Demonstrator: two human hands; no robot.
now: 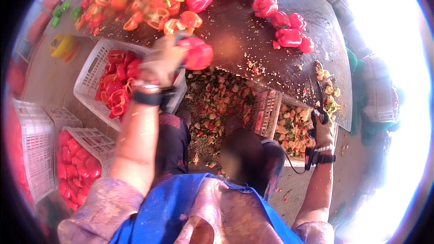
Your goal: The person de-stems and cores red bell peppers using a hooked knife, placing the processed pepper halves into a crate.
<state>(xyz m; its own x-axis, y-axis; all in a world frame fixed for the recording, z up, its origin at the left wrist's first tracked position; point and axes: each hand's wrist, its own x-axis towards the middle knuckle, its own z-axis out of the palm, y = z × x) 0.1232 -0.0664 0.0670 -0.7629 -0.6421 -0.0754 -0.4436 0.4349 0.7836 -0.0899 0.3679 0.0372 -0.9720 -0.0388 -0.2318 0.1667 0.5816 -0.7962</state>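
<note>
My left hand (166, 59), gloved and blurred by motion, holds a red bell pepper (197, 54) above the near edge of the dark tabletop (234, 45). Below that wrist, a white plastic crate (89, 74) contains cut red pepper pieces (117, 86). At the table's right edge is my right hand (323, 128), also gloved, its fingers closed around a dark, slim, curved tool (319, 93), perhaps a knife. Pepper cores (328, 89) lie beside the tool. Under this hand, a crate (268, 112) is filled with pepper cores and stems (293, 130).
Halved peppers (149, 5) are heaped at the table's far left. Whole red peppers (288, 37) form a curved row across it. Seeds and scraps (217, 98) cover the floor between my legs. Crates of red peppers (79, 166) stand at left, near a yellow container (63, 47).
</note>
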